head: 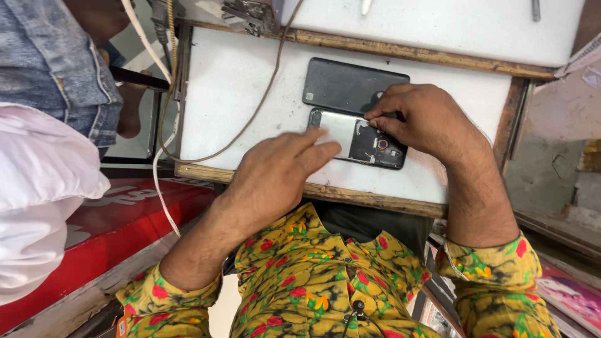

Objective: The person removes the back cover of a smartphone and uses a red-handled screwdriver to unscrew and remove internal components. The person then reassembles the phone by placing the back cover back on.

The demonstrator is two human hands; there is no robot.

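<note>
Both hands [282,169] on opened phone [357,139]

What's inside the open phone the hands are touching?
The open phone shows a silvery plate and dark parts with a small round ring. The left hand and right hand cover the rest.

Under the right hand [426,122], a matt black plastic back cover [344,84]; beside it, the opened phone [350,138], glossy metal; white worktop [238,81] edged in rough wood.
</note>
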